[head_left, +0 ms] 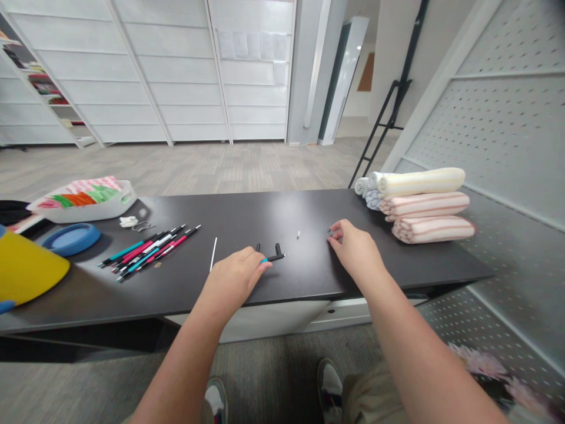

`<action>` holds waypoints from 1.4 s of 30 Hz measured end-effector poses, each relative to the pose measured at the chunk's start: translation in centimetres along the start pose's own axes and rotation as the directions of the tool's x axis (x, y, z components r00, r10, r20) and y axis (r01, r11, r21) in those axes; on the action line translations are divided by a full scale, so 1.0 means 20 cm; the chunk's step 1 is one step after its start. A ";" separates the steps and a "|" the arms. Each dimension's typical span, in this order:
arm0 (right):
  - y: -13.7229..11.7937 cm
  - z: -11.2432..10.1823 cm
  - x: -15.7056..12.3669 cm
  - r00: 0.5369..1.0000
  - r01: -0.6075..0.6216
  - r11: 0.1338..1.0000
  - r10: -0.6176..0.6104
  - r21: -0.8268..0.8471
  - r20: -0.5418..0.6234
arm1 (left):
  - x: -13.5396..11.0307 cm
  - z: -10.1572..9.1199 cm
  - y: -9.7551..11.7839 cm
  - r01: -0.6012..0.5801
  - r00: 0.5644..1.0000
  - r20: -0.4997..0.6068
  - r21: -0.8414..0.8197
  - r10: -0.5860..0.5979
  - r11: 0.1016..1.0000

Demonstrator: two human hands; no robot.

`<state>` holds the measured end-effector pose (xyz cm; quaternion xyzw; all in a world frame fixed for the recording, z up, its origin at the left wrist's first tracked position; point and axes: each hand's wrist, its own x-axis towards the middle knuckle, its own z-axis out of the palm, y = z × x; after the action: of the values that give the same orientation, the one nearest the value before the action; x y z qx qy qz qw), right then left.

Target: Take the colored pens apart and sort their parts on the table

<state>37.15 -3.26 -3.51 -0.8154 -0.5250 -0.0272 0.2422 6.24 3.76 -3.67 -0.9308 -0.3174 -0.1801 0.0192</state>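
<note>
My left hand [236,274] is closed around a teal mechanical pencil or pen [274,258]. Its black grip and thin tip stick out to the right. Behind it a small black piece [278,248] lies on the dark table, and another black bit [258,247] shows just past my knuckles. A thin white stick [213,253] rests left of that hand. My right hand [351,247] pinches a tiny dark piece [329,231] between thumb and fingertips, low over the table; its kind is too small to tell. Between the hands lies a tiny white piece [298,234].
Several pens [148,250] in teal, red, white and black lie piled at left. Beyond them are a blue ring-shaped object [73,238], a yellow object [30,268] and a white basket [130,197] of colourful items. Rolled towels [426,206] are stacked at right beside a perforated panel [516,118].
</note>
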 end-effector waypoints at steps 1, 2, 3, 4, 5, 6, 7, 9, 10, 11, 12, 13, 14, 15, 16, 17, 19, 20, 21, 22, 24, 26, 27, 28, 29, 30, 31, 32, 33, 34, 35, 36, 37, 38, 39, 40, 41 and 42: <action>-0.01 0.00 0.00 1.000 -0.010 1.000 0.010 -0.001 -0.015 | 0.00 0.00 0.00 0.002 1.000 0.006 0.004 -0.002 1.000; -0.01 0.01 0.00 0.999 -0.019 1.000 0.018 -0.007 -0.031 | 0.00 0.00 0.00 0.004 1.000 0.013 0.008 -0.004 1.000; -0.02 0.02 0.00 0.999 -0.027 1.000 0.026 -0.016 -0.045 | 0.00 0.00 0.01 0.006 1.000 0.019 0.013 -0.006 1.000; -0.02 0.02 0.00 0.998 -0.036 0.999 0.034 -0.028 -0.059 | 0.00 -0.01 0.01 0.008 1.000 0.023 0.017 -0.009 1.000; -0.02 0.03 0.01 0.997 -0.046 0.998 0.043 -0.040 -0.070 | 0.00 -0.01 0.01 0.010 1.000 0.025 0.021 -0.010 1.000; -0.02 0.03 0.01 0.996 -0.055 0.997 0.051 -0.051 -0.079 | 0.00 0.00 0.01 0.012 1.000 0.024 0.025 -0.012 1.000; -0.02 0.04 0.01 0.995 -0.065 0.996 0.060 -0.059 -0.086 | 0.00 0.00 0.01 0.013 1.000 0.022 0.029 -0.014 1.000; -0.02 0.04 0.02 0.993 -0.079 0.994 0.072 -0.071 -0.098 | 0.00 0.00 0.01 0.013 1.000 0.020 0.033 -0.014 0.999; -0.01 0.04 0.02 0.992 -0.082 0.994 0.074 -0.075 -0.102 | 0.00 0.00 0.01 0.013 1.000 0.017 0.035 -0.014 0.999; -0.01 0.04 0.02 0.992 -0.083 0.993 0.074 -0.078 -0.105 | 0.00 0.00 0.01 0.012 1.000 0.014 0.036 -0.012 0.999; -0.01 0.04 0.02 0.991 -0.080 0.994 0.071 -0.080 -0.111 | 0.00 0.00 0.01 0.011 1.000 0.011 0.034 -0.011 0.999; -0.02 0.03 0.01 0.991 -0.071 0.995 0.061 -0.075 -0.123 | 0.00 0.00 0.00 0.009 1.000 0.007 0.032 -0.010 0.999; -0.03 0.03 0.01 0.989 -0.051 0.997 0.042 -0.056 -0.141 | 0.00 0.00 0.00 0.008 1.000 0.003 0.029 -0.008 1.000; -0.05 0.02 0.00 0.987 -0.017 1.000 0.014 -0.018 -0.161 | 0.00 0.00 0.00 0.006 1.000 0.001 0.026 -0.007 1.000; -0.07 0.02 -0.01 0.984 0.032 0.999 -0.025 0.034 -0.177 | 0.00 0.00 0.01 0.006 1.000 -0.001 0.025 -0.006 1.000; -0.09 0.01 -0.02 0.981 0.094 0.990 -0.075 0.102 -0.180 | 0.00 0.00 0.01 0.005 1.000 -0.003 0.026 -0.005 1.000; -0.16 0.01 -0.06 0.972 0.226 0.941 -0.198 0.254 -0.129 | 0.00 0.00 0.01 0.003 1.000 -0.007 0.028 -0.003 1.000; -0.19 0.01 -0.08 0.961 0.278 0.904 -0.267 0.324 -0.077 | 0.00 0.00 0.01 0.000 1.000 -0.011 0.027 0.000 1.000; -0.23 0.02 -0.09 0.944 0.316 0.864 -0.330 0.391 -0.033 | 0.00 0.00 0.01 -0.004 1.000 -0.017 0.024 0.004 1.000; -0.26 0.02 -0.11 0.923 0.343 0.830 -0.385 0.439 0.006 | 0.00 0.00 0.01 -0.011 1.000 -0.023 0.020 0.011 1.000; -0.32 0.04 -0.15 0.887 0.369 0.782 -0.458 0.502 0.060 | 0.00 0.00 0.01 -0.030 0.999 -0.034 0.012 0.031 0.999; -0.36 0.06 -0.16 0.866 0.380 0.754 -0.494 0.536 0.082 | -0.01 0.00 0.01 -0.056 0.998 -0.032 0.006 0.057 0.998; -0.37 0.06 -0.17 0.859 0.382 0.744 -0.505 0.548 0.087 | -0.01 0.00 0.01 -0.071 0.997 -0.026 0.001 0.071 0.998; -0.38 0.07 -0.17 0.851 0.384 0.735 -0.516 0.559 0.094 | -0.01 0.00 0.01 -0.084 0.996 -0.020 -0.005 0.083 0.996; -0.39 0.07 -0.18 0.843 0.386 0.728 -0.527 0.567 0.102 | -0.01 0.00 0.01 -0.095 0.995 -0.017 -0.011 0.095 0.995; -0.40 0.07 -0.18 0.836 0.387 0.722 -0.537 0.573 0.113 | -0.01 0.00 0.01 -0.107 0.994 -0.020 -0.013 0.107 0.994; -0.40 0.07 -0.18 0.829 0.386 0.718 -0.546 0.579 0.124 | -0.01 0.00 0.01 -0.120 0.992 -0.027 -0.010 0.120 0.993; -0.40 0.08 -0.18 0.823 0.385 0.712 -0.553 0.587 0.131 | -0.01 0.00 0.02 -0.134 0.990 -0.038 0.003 0.134 0.991; -0.40 0.08 -0.18 0.820 0.383 0.706 -0.557 0.596 0.134 | -0.01 0.00 0.02 -0.148 0.988 -0.048 0.025 0.149 0.989; -0.41 0.08 -0.18 0.819 0.379 0.698 -0.558 0.607 0.131 | 0.00 -0.01 0.03 -0.161 0.985 -0.056 0.053 0.164 0.985; -0.41 0.09 -0.18 0.821 0.374 0.691 -0.557 0.619 0.124 | 0.00 -0.01 0.04 -0.172 0.982 -0.059 0.085 0.177 0.981; -0.41 0.09 -0.19 0.824 0.370 0.685 -0.554 0.628 0.118 | 0.01 -0.01 0.04 -0.178 0.981 -0.056 0.116 0.185 0.977; -0.41 0.10 -0.19 0.828 0.367 0.683 -0.550 0.632 0.113 | 0.01 -0.01 0.05 -0.179 0.981 -0.050 0.141 0.187 0.974; -0.41 0.10 -0.19 0.833 0.364 0.685 -0.543 0.631 0.109 | 0.02 -0.01 0.06 -0.175 0.982 -0.042 0.159 0.184 0.972; -0.42 0.10 -0.19 0.838 0.362 0.689 -0.536 0.628 0.105 | 0.02 -0.01 0.07 -0.168 0.984 -0.033 0.171 0.176 0.971; -0.42 0.10 -0.19 0.842 0.361 0.691 -0.530 0.627 0.099 | 0.02 0.00 0.08 -0.156 0.986 -0.024 0.179 0.163 0.971; -0.42 0.10 -0.19 0.846 0.359 0.690 -0.525 0.628 0.093 | 0.03 0.00 0.09 -0.140 0.989 -0.016 0.187 0.145 0.972; -0.42 0.10 -0.19 0.851 0.356 0.686 -0.519 0.634 0.084 | 0.03 0.01 0.10 -0.120 0.992 -0.009 0.195 0.124 0.973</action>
<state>27.82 -2.84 -3.34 -0.5423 -0.7133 0.1877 0.4023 7.96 2.47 -3.47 -0.9403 -0.2754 -0.1568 0.1242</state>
